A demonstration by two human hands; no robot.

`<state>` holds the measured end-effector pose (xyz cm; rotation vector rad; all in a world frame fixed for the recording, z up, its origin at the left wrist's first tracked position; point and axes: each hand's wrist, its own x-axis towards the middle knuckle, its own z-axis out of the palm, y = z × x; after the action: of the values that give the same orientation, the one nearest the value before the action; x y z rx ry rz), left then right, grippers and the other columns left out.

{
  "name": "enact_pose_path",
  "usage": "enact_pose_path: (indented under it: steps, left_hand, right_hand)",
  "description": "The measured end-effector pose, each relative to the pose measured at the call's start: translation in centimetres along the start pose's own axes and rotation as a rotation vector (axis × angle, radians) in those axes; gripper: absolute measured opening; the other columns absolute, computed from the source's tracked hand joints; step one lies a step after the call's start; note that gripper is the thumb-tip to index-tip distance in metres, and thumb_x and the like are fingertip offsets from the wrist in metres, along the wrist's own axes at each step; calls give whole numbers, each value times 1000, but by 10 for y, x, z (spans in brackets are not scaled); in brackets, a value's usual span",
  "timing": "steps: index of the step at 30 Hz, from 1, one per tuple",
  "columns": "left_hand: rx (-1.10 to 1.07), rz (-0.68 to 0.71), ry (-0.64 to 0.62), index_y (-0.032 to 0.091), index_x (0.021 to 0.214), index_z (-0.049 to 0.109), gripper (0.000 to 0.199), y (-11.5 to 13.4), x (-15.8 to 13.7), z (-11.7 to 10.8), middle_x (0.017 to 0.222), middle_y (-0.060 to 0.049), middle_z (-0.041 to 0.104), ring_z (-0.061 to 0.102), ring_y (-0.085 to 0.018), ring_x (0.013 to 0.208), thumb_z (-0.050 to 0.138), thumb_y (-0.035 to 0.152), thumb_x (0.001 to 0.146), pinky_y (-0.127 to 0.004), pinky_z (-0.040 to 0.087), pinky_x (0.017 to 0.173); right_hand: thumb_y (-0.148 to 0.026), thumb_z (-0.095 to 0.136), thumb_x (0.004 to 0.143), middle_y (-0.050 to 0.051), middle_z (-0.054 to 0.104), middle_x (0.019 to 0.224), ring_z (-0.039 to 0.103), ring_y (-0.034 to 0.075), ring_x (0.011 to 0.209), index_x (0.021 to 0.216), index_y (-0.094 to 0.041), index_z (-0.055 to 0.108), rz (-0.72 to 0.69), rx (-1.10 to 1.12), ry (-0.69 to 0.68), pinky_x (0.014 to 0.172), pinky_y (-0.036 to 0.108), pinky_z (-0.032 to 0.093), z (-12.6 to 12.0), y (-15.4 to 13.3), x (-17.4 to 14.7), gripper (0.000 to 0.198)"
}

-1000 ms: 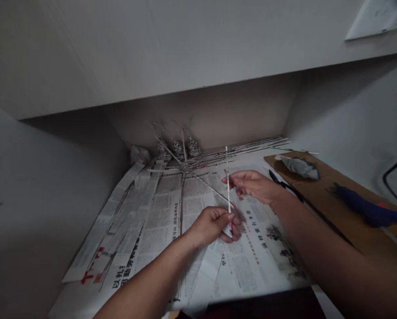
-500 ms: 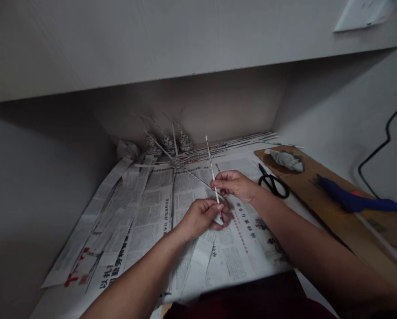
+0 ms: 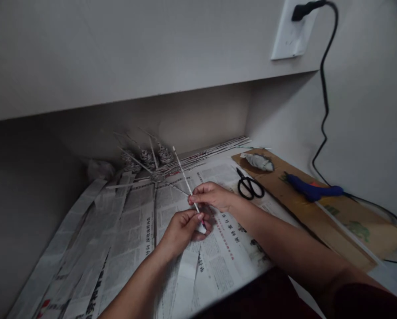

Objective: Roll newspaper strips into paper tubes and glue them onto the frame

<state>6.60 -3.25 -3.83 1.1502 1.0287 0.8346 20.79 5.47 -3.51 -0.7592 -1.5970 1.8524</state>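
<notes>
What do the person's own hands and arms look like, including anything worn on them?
The left hand and right hand wear no gloves, and no ring or watch shows. A dark maroon sleeve ends near the right elbow; no left sleeve is in view.

Dim light; grey walls point(image 3: 367, 110); shadowed recess point(image 3: 211, 115); white socket point(image 3: 283, 40).
</notes>
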Motion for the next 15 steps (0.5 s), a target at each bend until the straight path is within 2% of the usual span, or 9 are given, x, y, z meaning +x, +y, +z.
enact_pose_path:
  steps: [2,4,6,8,9,11,13,15]
  left_hand:
    - [12,-14,-1,11,91,66,42,1,0,-1,79,-10,66,61,-18,73,59,49,77,-29,53,62]
    - [12,-16,5,10,92,65,41,2,0,-3,78,-10,66,61,-17,72,58,49,79,-28,53,62]
    - [-9,-4,20,11,92,64,40,3,0,-5,79,-9,66,61,-17,72,57,49,80,-28,53,62]
    - [-42,18,51,12,92,64,40,5,0,-7,82,-9,66,62,-18,74,57,49,79,-29,54,62]
    - [-64,31,71,13,92,64,40,6,0,-8,83,-9,66,63,-18,75,57,50,79,-30,54,61]
    - [-120,59,109,13,93,64,40,7,0,-10,84,-8,66,63,-19,76,59,51,77,-30,55,60]
    - [-187,82,117,14,93,63,41,9,-1,-11,84,-9,66,64,-19,76,60,51,76,-31,55,60]
    - [-242,95,91,13,94,63,41,10,-1,-12,84,-9,66,65,-20,75,60,50,77,-31,55,59]
  right_hand:
    - [-50,70,69,0,62,66,50,8,53,77,-14,68,-33,-75,17,48,19,36,-2,-2,3,36]
    - [-54,61,75,2,65,73,54,10,59,83,-16,69,-66,-268,86,51,20,38,-16,-9,5,40]
    - [-53,58,79,3,67,78,57,13,67,87,-19,70,-74,-610,248,56,22,40,-42,-23,2,37]
    - [-45,66,74,3,68,80,59,16,74,77,-21,71,-4,-1065,523,65,25,41,-76,-42,-9,24]
    - [-38,70,70,7,68,81,60,20,79,72,-19,70,39,-1136,613,68,28,40,-93,-52,-17,18]
    - [-27,72,68,13,66,75,60,26,82,60,-16,66,94,-1205,700,70,34,39,-123,-68,-36,15]
    - [-27,71,68,15,64,68,60,28,78,52,-16,62,130,-1248,740,68,36,37,-145,-75,-53,21]
    - [-33,68,72,15,62,66,60,27,74,54,-16,64,135,-1270,766,65,36,36,-161,-71,-65,25]
